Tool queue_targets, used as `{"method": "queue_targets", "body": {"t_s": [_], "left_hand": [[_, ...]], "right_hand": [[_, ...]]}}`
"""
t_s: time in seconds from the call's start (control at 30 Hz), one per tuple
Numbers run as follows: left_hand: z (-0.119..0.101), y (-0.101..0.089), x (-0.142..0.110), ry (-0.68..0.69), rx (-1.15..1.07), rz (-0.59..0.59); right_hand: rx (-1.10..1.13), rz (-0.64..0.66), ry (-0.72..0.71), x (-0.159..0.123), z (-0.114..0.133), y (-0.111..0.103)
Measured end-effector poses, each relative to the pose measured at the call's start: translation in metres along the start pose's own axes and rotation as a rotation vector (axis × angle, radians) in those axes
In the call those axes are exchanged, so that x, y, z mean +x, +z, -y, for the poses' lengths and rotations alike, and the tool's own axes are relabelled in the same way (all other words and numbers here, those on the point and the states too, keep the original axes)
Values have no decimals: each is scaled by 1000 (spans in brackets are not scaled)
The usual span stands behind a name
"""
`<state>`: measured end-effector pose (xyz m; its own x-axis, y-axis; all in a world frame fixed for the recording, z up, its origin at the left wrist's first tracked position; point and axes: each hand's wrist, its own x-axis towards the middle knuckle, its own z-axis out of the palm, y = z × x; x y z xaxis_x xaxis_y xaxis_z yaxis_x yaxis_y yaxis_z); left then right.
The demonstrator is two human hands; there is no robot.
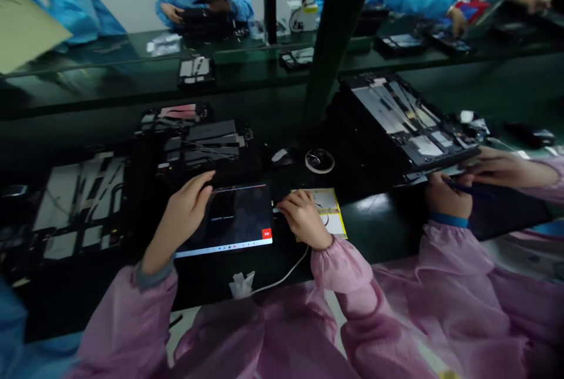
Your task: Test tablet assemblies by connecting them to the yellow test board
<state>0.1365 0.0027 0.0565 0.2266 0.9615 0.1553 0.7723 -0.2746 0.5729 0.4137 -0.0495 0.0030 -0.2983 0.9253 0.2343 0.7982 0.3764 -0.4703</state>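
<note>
A tablet point(240, 214) lies flat before me with its screen lit, showing a dark window, a small red box and a pale bar along the bottom. My left hand point(178, 217) is at its left edge, fingers stretched out and thumb apart; whether it touches the tablet I cannot tell. At the right edge, my right hand point(304, 217) pinches the plug of a white cable point(287, 276). The plug meets or nearly meets the tablet's side; the fingers hide most of it. Under that hand lies a yellow-edged white card point(332, 223).
Opened devices with exposed batteries point(79, 203) lie left, and another stack point(405, 114) stands back right. A tape roll point(319, 161) sits behind the card. White tape scraps point(242, 285) hang at the front edge. To the right, a co-worker's hands point(449, 194) hold a pen. People in blue work opposite.
</note>
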Motion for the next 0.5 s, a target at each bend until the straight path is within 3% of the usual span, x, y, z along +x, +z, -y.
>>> {"method": "queue_targets", "body": {"t_s": [0.07,0.13,0.23,0.33,0.5], "left_hand": [[20,-11,-38,-148,-25,-76],[39,-9,-68,-326,-64,-118],[59,4,-88,-527,-247,-101],[67,12,-88,-573,-504,-169],[67,2,-87,-487,-850,-443]], "right_hand": [[-2,0,-9,2,-1,0],[-16,12,-16,4,-2,-1],[-46,32,-10,7,-1,0],[-71,25,-2,10,0,-1],[-31,-15,-33,9,2,-11]]}}
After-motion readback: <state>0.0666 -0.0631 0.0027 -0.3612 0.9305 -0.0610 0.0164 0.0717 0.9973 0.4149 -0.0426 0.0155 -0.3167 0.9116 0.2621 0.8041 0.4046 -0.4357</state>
